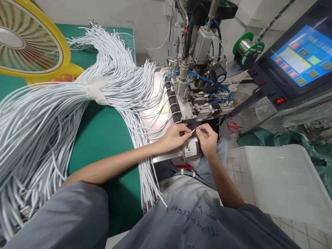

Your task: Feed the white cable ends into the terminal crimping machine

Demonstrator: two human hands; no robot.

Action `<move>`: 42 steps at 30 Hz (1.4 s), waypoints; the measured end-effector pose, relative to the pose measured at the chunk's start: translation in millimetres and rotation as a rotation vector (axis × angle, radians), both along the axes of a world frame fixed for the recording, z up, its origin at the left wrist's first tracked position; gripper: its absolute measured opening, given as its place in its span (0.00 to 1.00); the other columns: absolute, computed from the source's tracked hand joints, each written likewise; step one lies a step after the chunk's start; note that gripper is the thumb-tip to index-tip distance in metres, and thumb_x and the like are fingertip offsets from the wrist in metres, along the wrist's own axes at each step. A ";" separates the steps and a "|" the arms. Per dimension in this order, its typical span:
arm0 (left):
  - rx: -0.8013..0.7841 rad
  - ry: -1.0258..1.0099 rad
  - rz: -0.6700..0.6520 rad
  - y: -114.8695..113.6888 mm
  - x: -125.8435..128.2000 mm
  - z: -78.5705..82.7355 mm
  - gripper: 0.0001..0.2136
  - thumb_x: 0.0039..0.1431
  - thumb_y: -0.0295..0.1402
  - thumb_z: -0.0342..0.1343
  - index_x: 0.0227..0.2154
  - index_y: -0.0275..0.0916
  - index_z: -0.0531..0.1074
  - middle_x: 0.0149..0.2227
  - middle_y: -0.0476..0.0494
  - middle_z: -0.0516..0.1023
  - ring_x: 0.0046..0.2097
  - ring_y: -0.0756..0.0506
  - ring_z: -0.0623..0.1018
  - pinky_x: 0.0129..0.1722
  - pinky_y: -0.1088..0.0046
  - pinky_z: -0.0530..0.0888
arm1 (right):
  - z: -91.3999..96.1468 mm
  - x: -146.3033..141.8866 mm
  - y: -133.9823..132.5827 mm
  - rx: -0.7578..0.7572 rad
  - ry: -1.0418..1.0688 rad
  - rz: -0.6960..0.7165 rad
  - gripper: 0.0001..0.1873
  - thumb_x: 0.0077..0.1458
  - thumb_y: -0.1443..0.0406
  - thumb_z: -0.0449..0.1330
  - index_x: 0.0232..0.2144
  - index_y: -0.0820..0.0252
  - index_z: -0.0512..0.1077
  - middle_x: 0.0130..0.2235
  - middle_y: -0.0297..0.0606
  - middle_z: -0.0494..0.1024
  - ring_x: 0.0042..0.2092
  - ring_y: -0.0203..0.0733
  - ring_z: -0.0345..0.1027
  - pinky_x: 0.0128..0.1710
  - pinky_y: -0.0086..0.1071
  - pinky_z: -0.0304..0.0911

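Note:
My left hand (175, 137) pinches a white cable (193, 131) close to its stripped end, between thumb and fingertips. Facing it, my right hand (208, 139) has thumb and forefinger closed at the thin bare wires of that same end. Both hands are just in front of a soldering-type machine (183, 84), above a metal block with a white label (191, 148). Several white cables lie side by side in the machine's black slotted holder (173, 100). They come from a large bundle of white cables (121, 81), bound with a pale wrap (97, 90).
A yellow fan (66, 48) stands at the left on the green table mat (103, 135). To the right are a control screen (306, 57), a green spool of wire (243, 45), red-handled scissors (234, 127) and a white bin (282, 173).

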State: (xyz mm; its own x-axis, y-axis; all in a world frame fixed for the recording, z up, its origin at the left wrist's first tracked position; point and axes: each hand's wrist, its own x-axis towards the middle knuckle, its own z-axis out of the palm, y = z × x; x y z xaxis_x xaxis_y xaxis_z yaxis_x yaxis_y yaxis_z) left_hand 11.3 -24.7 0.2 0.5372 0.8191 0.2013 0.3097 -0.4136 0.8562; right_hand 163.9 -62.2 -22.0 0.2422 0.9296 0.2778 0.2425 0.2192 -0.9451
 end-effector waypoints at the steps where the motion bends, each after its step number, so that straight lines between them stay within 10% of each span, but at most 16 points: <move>1: 0.009 0.000 -0.003 0.0 0.0 -0.5 0.06 0.54 0.26 0.54 0.25 0.35 0.75 0.23 0.51 0.70 0.25 0.54 0.67 0.27 0.79 0.62 | 1.2 -0.4 0.7 -0.010 0.011 -0.009 0.04 0.51 0.67 0.56 0.25 0.59 0.68 0.31 0.35 0.68 0.35 0.37 0.65 0.28 0.28 0.62; 8: 0.115 0.053 -0.100 4.0 -2.5 -5.6 0.07 0.57 0.27 0.53 0.30 0.35 0.76 0.25 0.49 0.71 0.28 0.53 0.70 0.29 0.79 0.65 | -3.5 2.1 4.5 -0.030 0.012 0.042 0.04 0.48 0.68 0.55 0.23 0.59 0.66 0.29 0.34 0.68 0.34 0.37 0.64 0.28 0.28 0.59; 16: 0.463 0.626 -0.145 14.3 -5.4 -16.9 0.11 0.58 0.23 0.45 0.32 0.33 0.74 0.31 0.43 0.70 0.26 0.51 0.69 0.25 0.75 0.64 | -37.6 16.9 24.8 -0.232 -0.073 0.180 0.07 0.46 0.61 0.55 0.23 0.60 0.68 0.28 0.35 0.71 0.33 0.39 0.65 0.32 0.32 0.61; 42: 0.619 0.784 -0.256 15.1 -8.1 -16.1 0.12 0.60 0.24 0.47 0.45 0.34 0.68 0.37 0.40 0.69 0.35 0.45 0.75 0.31 0.71 0.70 | -35.4 19.3 36.8 -0.601 0.241 0.249 0.13 0.35 0.57 0.62 0.20 0.61 0.68 0.18 0.27 0.62 0.19 0.28 0.50 0.16 0.24 0.46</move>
State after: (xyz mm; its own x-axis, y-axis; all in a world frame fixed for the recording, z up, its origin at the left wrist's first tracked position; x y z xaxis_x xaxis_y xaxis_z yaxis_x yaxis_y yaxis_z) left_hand 3.2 -9.7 -15.9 0.8428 0.5340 0.0670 0.5302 -0.8452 0.0663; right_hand 183.2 -25.4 -57.4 -0.0082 0.9414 -0.3371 0.0207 -0.3368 -0.9413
